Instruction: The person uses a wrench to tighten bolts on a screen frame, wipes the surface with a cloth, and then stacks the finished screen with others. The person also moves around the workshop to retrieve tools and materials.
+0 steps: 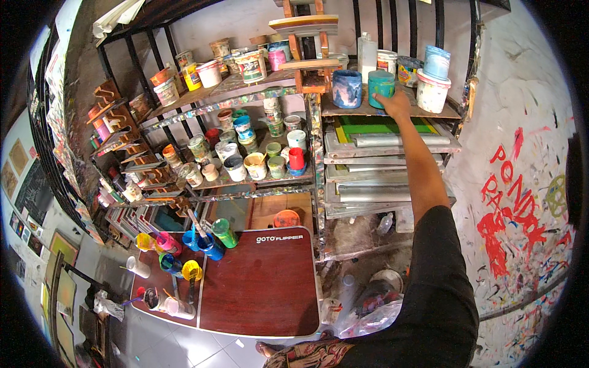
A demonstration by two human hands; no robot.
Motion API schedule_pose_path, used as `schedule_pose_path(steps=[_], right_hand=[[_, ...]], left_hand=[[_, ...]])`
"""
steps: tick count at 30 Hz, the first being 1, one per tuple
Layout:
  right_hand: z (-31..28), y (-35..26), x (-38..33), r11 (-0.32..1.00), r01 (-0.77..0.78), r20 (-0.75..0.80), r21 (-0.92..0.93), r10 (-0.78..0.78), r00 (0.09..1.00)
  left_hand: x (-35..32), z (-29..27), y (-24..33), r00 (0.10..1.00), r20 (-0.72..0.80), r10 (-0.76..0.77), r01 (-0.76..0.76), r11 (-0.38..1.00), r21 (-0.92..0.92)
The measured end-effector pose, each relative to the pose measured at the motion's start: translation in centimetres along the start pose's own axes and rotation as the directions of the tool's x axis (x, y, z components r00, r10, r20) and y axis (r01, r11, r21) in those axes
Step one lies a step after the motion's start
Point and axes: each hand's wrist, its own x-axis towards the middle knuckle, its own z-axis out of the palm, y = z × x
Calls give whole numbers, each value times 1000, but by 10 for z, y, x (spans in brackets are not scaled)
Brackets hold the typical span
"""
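My right arm stretches up to the top shelf on the right. There my right hand (396, 104) is closed around the lower side of a teal-green paint tub (381, 83), its thumb across the front. The tub stands upright at the shelf's front edge. Just left of it is a blue-and-white smeared tub (347, 89). To the right, a light blue tub (436, 62) is stacked on a white paint bucket (432, 92). Behind stand a pale bottle (367, 56) and a paint-marked tub (409, 70). My left hand is out of view.
Framed printing screens (392, 142) lie stacked below that shelf. Shelves of paint tubs (254, 164) fill the middle. On a dark red table (257, 282) stand several paint cups, among them a green one (224, 232). A clear plastic bag (371, 322) sits on the floor.
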Motion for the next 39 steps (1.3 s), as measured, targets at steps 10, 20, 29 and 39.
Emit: schedule_pose_path(steps=[10,20,29,39], right_hand=[[31,23,35,992,91,29,92,-94,995],[61,37,77,702,412,-61,-581,-542,838],[-20,30,-237,793,306,-303,527,-161,939],[-3,-5,-625,380,-775,847,506,-48,529]], left_hand=[[-31,-1,-48,992,-110,-59,52,996,-66],[-234,38,-271,945,-271,-185,229,963,140],[-279,41,-217,829,-220,-514,440,842,-310],[-247,-9,-208,926,-337,-172,175,984,-20]])
